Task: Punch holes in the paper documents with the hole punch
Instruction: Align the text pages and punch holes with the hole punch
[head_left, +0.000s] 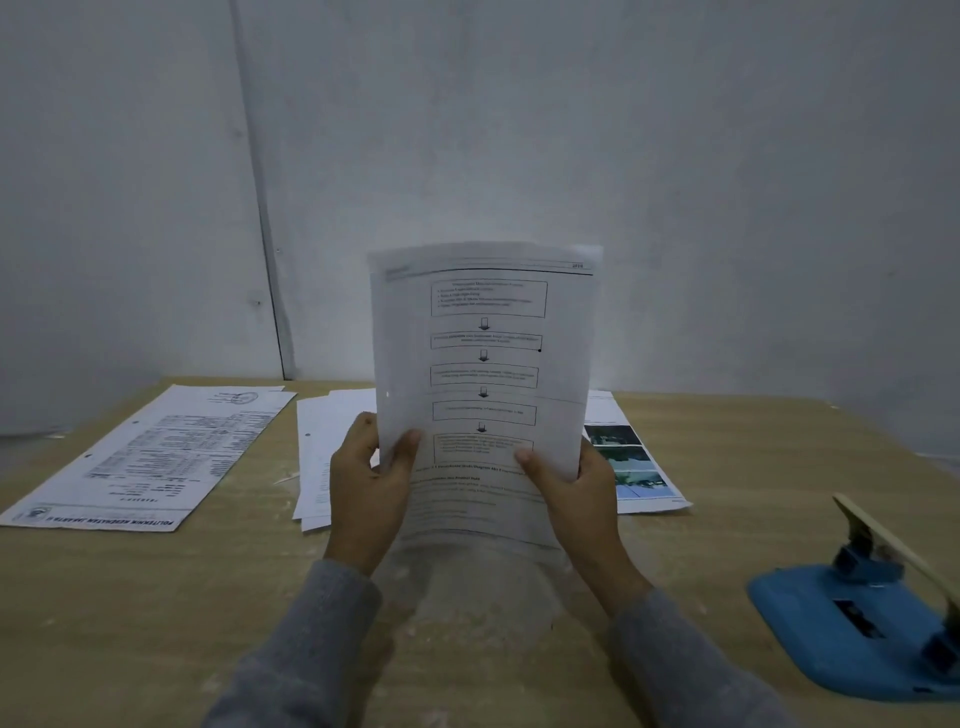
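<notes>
Above the table (156, 597), left hand (363, 493) and right hand (582, 493) fingers curled, pinching seemingly several upright sheets (485, 364)

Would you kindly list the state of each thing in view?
Flowchart sheets: held upright off the table, hole at left margin.
Left hand: grips sheets.
Right hand: grips sheets.
Hole punch: on table, lever raised, empty.
Form: flat, punched.

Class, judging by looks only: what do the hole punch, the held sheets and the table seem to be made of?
Hole punch: blue base looks like matte plastic; pale lever probably metal. Sheets: thin white printed paper, bending and letting light through. Table: light wood-grain top, likely laminate.
</notes>
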